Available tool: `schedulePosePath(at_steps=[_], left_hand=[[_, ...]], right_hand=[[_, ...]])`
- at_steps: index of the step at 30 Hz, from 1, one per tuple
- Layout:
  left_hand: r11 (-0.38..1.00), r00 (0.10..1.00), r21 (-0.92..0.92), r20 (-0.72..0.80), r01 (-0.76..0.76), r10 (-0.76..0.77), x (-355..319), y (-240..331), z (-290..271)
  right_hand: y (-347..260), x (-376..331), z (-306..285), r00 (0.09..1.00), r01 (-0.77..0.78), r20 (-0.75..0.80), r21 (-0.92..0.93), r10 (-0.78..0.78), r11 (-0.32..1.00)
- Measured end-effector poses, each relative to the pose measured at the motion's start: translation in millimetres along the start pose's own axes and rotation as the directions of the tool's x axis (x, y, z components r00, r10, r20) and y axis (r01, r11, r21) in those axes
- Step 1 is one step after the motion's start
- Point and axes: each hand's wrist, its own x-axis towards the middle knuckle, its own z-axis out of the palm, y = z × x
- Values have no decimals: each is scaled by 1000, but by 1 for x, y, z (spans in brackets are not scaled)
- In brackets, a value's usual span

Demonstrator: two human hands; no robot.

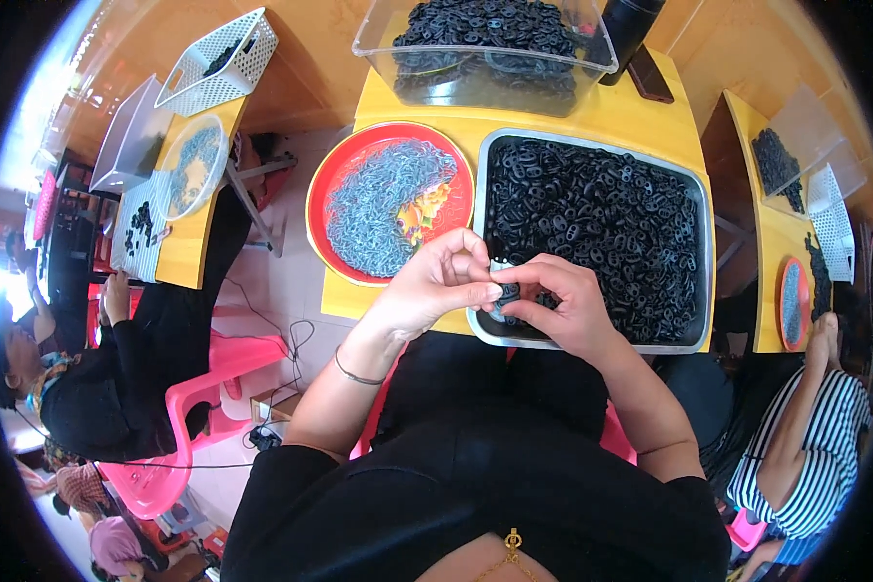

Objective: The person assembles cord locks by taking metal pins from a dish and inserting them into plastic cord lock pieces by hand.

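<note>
l hand (436, 281) & r hand (569, 299) v. close tog., both pinching.

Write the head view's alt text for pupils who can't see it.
A person's left hand and right hand hold a small black piece above a metal tray full of black parts. To the left sits a red dish of thin silvery pieces.
</note>
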Motion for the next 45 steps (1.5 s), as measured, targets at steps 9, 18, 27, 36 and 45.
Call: schedulePosePath(at_steps=[9, 18, 27, 36, 45], left_hand=[[999, 1000, 35, -2, -17, 17, 2, -3, 4], [789, 983, 594, 11, -154, 183, 31, 52, 0], [-143, 795, 940, 338, -308, 503, 172, 157, 0], [-272, 974, 960, 7, -70, -226, 270, 161, -14], [-261, 866, 965, -165, 41, -472, 291, 151, -14]], right_hand=[[-1, 0, -2, 999, 29, -24, -75, -31, 997], [3, -12, -3, 972, -155, -156, 138, 176, 978], [9, -35, -10, 963, -160, -188, 181, 194, 970], [13, -57, -11, 963, -171, -181, 171, 201, 970], [16, -57, -15, 958, -167, -199, 191, 205, 967]])
